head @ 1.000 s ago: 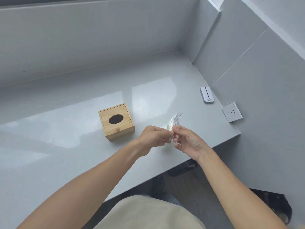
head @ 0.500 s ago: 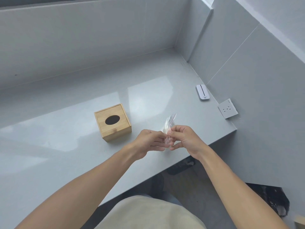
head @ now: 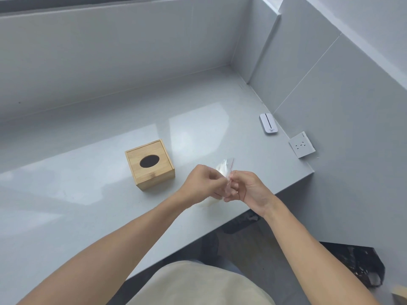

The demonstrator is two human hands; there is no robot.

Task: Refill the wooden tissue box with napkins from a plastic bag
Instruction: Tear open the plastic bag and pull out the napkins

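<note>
A square wooden tissue box (head: pixel 149 164) with a dark oval slot in its lid stands on the grey counter (head: pixel 88 194). To its right, my left hand (head: pixel 203 183) and my right hand (head: pixel 246 188) pinch a small clear plastic bag (head: pixel 224 168) between them, just above the counter. The bag has a thin red strip near its upper edge. Pale contents show faintly inside it and below my hands. My fingers hide most of the bag.
A white slim device (head: pixel 267 124) lies near the right wall. A white wall socket (head: pixel 301 144) sits on the tile beside the counter's right corner. Grey walls close the back and right. A dark object (head: pixel 352 260) sits on the floor below.
My hands have stayed together on the bag. The bag's upper end has crumpled lower between my fingers. The view has shifted slightly.
</note>
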